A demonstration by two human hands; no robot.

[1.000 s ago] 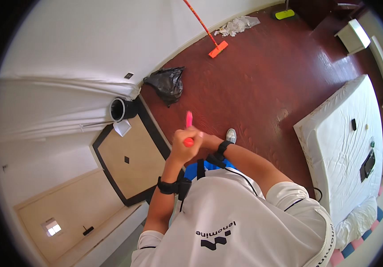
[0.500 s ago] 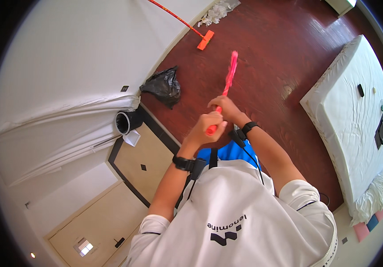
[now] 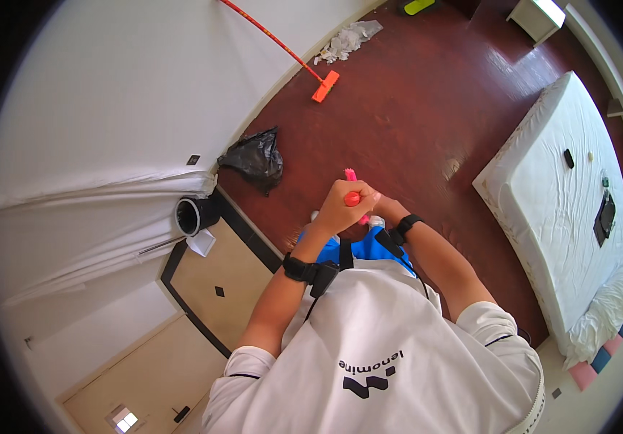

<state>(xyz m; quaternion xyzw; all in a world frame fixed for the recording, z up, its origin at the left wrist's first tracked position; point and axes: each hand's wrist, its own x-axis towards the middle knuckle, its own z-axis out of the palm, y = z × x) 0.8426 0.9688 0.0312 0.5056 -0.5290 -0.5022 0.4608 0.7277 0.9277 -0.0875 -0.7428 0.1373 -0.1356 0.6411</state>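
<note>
My left hand (image 3: 340,207) is wrapped round the top of a red handle, whose round end (image 3: 353,198) points up at me. Just beyond it, my right hand (image 3: 390,209) grips the same handle lower down; its fingers are partly hidden behind the left. The tool looks like a broom with a pink head (image 3: 350,175), which shows on both sides of my hands near my feet. Most of its shaft is hidden under my hands.
An orange long-handled floor brush (image 3: 325,87) leans on the wall by a heap of white scraps (image 3: 348,42). A black plastic bag (image 3: 255,159) and black bin (image 3: 196,215) stand left. The white mattress (image 3: 536,188) lies right; a yellow-green object (image 3: 418,6) lies far off.
The broom's pink head has swung from out in front to close by my feet, and the handle now stands steeper. My view has shifted slightly, showing more floor at the far side.
</note>
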